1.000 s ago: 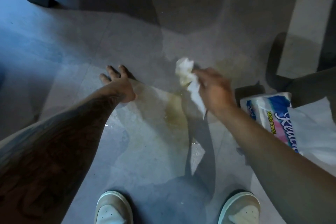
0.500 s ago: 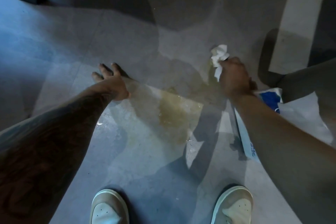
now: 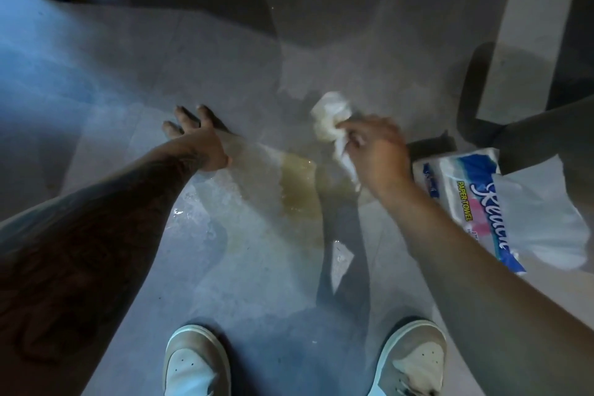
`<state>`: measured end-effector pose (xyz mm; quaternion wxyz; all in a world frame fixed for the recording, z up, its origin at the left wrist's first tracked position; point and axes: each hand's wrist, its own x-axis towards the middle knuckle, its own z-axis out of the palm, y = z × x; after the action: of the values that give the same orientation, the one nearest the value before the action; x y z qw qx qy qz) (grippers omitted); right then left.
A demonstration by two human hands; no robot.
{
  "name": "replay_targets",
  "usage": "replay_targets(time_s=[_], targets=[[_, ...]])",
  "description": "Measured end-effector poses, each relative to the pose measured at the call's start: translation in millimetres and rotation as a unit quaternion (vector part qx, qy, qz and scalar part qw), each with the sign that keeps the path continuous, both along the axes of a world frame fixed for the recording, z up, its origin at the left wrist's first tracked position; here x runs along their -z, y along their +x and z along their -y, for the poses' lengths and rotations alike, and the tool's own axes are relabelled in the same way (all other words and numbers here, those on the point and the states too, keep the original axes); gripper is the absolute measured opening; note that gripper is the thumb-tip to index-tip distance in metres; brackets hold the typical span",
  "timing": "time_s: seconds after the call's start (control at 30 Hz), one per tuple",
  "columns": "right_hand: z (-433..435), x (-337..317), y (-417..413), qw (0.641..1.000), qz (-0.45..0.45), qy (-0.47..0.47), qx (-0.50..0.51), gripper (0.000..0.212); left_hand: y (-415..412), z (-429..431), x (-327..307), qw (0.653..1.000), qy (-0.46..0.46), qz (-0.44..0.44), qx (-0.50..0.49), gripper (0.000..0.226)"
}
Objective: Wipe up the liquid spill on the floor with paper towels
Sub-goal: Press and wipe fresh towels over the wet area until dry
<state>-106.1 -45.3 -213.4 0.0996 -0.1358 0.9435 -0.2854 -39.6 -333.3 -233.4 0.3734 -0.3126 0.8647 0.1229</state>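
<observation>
Right hand (image 3: 377, 153) grips a crumpled paper towel (image 3: 331, 120) (motion-blurred); left hand (image 3: 196, 138) lies spread beside the spill (image 3: 299, 190).

We see both forearms bare, with no sleeves in view. Dark tattoo work covers our left forearm (image 3: 96, 235). On our feet are pale low sneakers, the left shoe (image 3: 196, 363) and right shoe (image 3: 413, 360) with small perforations on the toes.

I am indoors, in what looks like a home, though which room I cannot tell. The grey tiled floor (image 3: 225, 42) runs under my shoes (image 3: 196, 363). On the floor to my right lies a shop-bought paper towel pack (image 3: 475, 199); beyond it stands a dark furniture leg (image 3: 472, 100).
</observation>
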Motion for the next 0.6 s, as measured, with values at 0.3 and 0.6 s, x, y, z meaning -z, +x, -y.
replay_targets(time_s=[0.3,0.6], targets=[[-20.4,23.7,-0.5,0.995,0.032,0.085,0.028,0.022,-0.9,-2.5,-2.8,1.0,-0.005,-0.003,0.006,0.121],[20.1,24.2,77.7,0.992,0.12,-0.002,-0.03,0.026,1.0,-0.2,0.6,1.0,-0.006,-0.012,0.004,0.121]])
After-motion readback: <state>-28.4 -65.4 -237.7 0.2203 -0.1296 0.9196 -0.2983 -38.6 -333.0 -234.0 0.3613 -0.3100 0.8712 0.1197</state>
